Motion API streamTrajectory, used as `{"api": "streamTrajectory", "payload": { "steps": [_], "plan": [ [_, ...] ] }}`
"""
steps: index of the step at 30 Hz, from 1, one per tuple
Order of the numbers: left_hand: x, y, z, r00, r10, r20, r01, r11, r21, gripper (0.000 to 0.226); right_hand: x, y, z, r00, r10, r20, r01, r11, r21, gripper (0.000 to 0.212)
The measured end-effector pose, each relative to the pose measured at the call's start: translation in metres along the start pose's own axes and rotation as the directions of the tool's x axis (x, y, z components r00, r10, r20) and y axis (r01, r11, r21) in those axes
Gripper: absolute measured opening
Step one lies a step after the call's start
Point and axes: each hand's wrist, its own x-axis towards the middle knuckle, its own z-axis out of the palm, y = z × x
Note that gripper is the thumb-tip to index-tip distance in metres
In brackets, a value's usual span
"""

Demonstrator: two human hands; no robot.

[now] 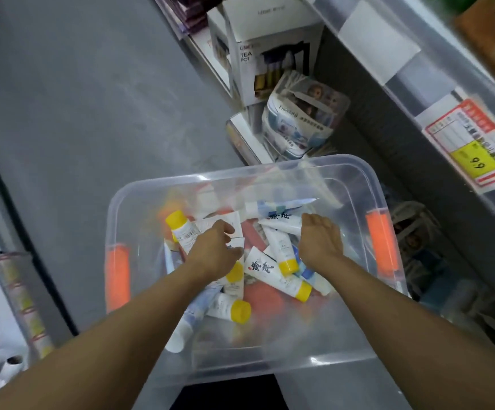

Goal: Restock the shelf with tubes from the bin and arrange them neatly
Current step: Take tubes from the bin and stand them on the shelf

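Here, head view, both forearms reach down into the bin.
Bin (270,173): one, clear plastic, on the grey floor (77,113), just beside the shelf (435,93) base at right.
Bin handles: two, orange; left handle (117,276), right handle (382,244).
Tubes (270,270): a loose heap in the bin; at least nine countable, others buried or blurred. White bodies, some with blue print.
Yellow caps: five visible; one on the upper-left tube (181,229), one on the lowest tube (231,309).
White cap: one, on the tube (181,332) nearest the front wall.
Left hand (213,253): fingers curled round white tubes at the heap's left; which tube it grips, cannot tell exactly.
Right hand (320,238): knuckles up, fingers curled down onto tubes at the heap's right; fingertips hidden, so grip cannot be judged.
Obstructions: both hands and forearms cover the middle of the heap.
Shelf edge: one red-and-yellow price tag (477,146).
Beyond bin: one white teapot box (273,54); a printed package (302,113) in front of it.
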Motion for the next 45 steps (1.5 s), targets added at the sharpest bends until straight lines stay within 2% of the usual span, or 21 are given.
{"api": "streamTrajectory", "payload": {
  "steps": [3,5,9,14,19,23,26,29,32,36,38,41,45],
  "plan": [
    [0.005,0.004,0.008,1.0,0.008,0.021,-0.008,1.0,0.007,0.042,0.005,-0.001,0.001,0.998,0.025,0.051,-0.024,0.999,-0.021,0.047],
    [0.007,0.006,0.013,0.999,0.013,0.037,-0.013,1.0,0.002,0.041,0.003,-0.006,-0.002,0.986,0.081,0.144,-0.093,0.992,0.083,0.052],
    [0.006,0.013,0.021,0.998,-0.002,0.07,0.003,1.0,-0.011,0.04,-0.014,-0.008,-0.013,0.929,0.191,0.317,-0.29,0.907,0.306,0.062],
    [0.008,0.022,0.039,0.994,-0.008,0.106,0.008,1.0,0.001,0.046,-0.054,0.001,-0.011,0.912,0.294,0.285,-0.405,0.751,0.522,0.061],
    [0.021,0.03,0.067,0.995,-0.049,0.092,0.046,0.998,0.037,0.05,-0.081,0.012,-0.005,0.925,0.322,0.201,-0.373,0.67,0.642,0.054],
    [0.038,0.036,0.092,0.994,-0.098,0.055,0.103,0.991,-0.091,0.053,-0.084,0.02,0.004,0.932,0.325,0.159,-0.343,0.658,0.67,0.055],
    [0.047,0.039,0.108,0.991,-0.135,0.001,0.133,0.97,-0.204,0.063,-0.082,0.023,0.008,0.935,0.32,0.153,-0.336,0.656,0.676,0.055],
    [0.053,0.041,0.116,0.985,-0.168,-0.031,0.156,0.962,-0.224,0.067,-0.08,0.025,0.009,0.938,0.31,0.156,-0.329,0.656,0.679,0.054],
    [0.054,0.039,0.114,0.973,-0.232,-0.001,0.222,0.93,-0.293,0.062,-0.079,0.026,0.007,0.94,0.302,0.159,-0.327,0.661,0.676,0.054],
    [0.038,0.028,0.098,0.942,-0.31,0.129,0.335,0.876,-0.346,0.058,-0.081,0.021,0.0,0.945,0.281,0.168,-0.319,0.668,0.672,0.053],
    [0.025,0.023,0.086,0.949,-0.274,0.158,0.31,0.904,-0.295,0.057,-0.084,0.018,-0.006,0.944,0.279,0.177,-0.322,0.661,0.678,0.052],
    [0.001,0.025,0.06,0.97,-0.208,0.128,0.232,0.947,-0.224,0.063,-0.093,0.012,-0.017,0.946,0.27,0.177,-0.315,0.645,0.696,0.051],
    [-0.029,0.032,0.021,0.991,-0.093,0.093,0.118,0.939,-0.322,0.057,-0.115,0.003,-0.038,0.96,0.249,0.13,-0.256,0.586,0.769,0.046]
  ]
}}
